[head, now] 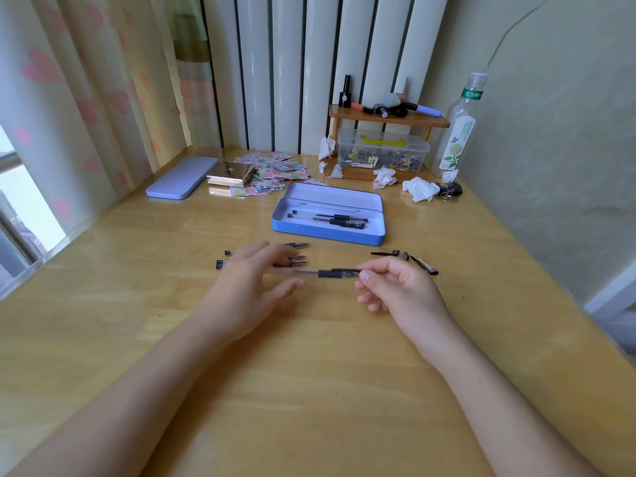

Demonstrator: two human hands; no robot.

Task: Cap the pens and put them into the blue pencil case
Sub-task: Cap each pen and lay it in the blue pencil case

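On wooden table (344,373): open blue pencil case (328,232) at centre, capped pens (330,220) inside. Nearer: left hand (247,287) open, fingers spread over uncapped pens (299,259); right hand (399,287) pinching cap end of one pen (327,273) held level between both hands. Loose caps (423,265) beside right hand.

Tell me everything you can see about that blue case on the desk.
The blue pencil case is a shallow rectangular box, seemingly metal, with rounded corners and a pale lilac inside. It lies open and flat on the wooden desk, past both hands, with no lid on it. Some capped black pens lie lengthwise in it. Neither hand touches it.
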